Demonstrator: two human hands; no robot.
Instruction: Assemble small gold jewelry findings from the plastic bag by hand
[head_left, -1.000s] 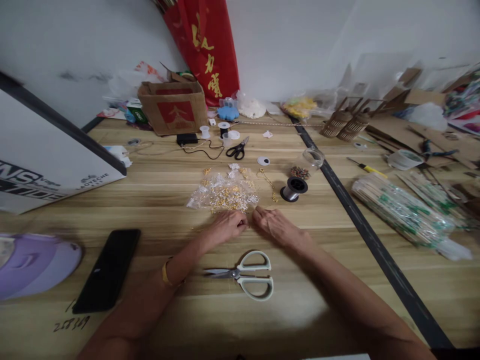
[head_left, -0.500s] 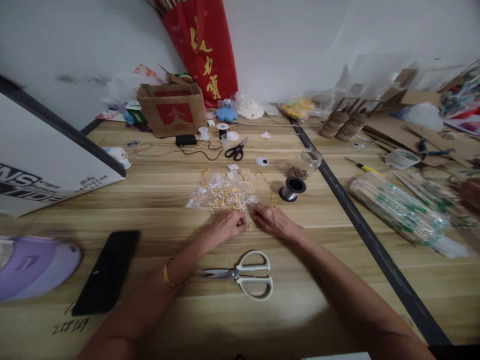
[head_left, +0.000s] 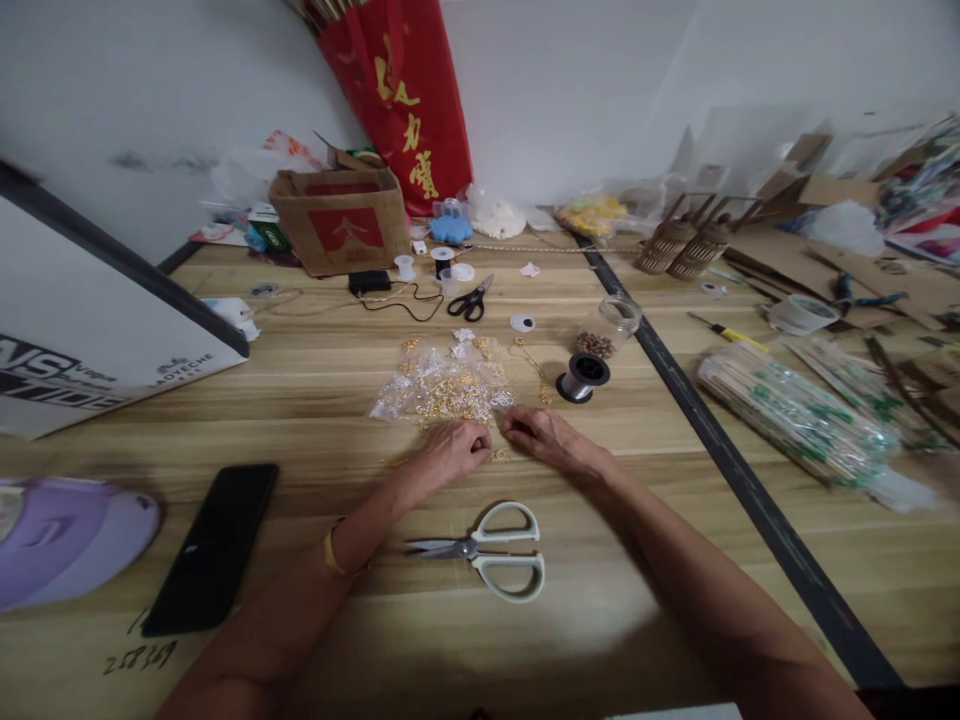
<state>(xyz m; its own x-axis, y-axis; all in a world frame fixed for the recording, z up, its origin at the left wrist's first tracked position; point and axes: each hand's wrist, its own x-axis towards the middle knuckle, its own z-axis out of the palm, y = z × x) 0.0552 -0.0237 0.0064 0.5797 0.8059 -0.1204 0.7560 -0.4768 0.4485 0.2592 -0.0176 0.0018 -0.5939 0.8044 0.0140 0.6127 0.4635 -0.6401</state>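
Observation:
My left hand (head_left: 450, 452) and my right hand (head_left: 546, 438) rest on the wooden table (head_left: 337, 400), fingertips almost meeting. Both are curled in a pinch over small gold pieces (head_left: 499, 455) lying between them; what each finger holds is too small to name. Just beyond the fingers lies a clear plastic bag of gold and silver findings (head_left: 446, 385). Pale green scissors (head_left: 491, 550) lie closed on the table between my forearms. A spool of thin wire (head_left: 582, 376) stands right of the bag, beside a tipped clear jar of beads (head_left: 611, 328).
A black phone (head_left: 212, 545) and a purple cap (head_left: 67, 530) lie at the left, under a white board (head_left: 90, 320). Black scissors (head_left: 468, 298), a cardboard box (head_left: 341, 218) and a red bag (head_left: 409, 100) stand at the back. Bagged sticks (head_left: 802, 420) lie right of a black strip (head_left: 720, 450).
My two hands stay nearly in place, with the fingertips shifting slightly. A blurred hand seen at the right edge half a second ago is gone. The view has drifted a little.

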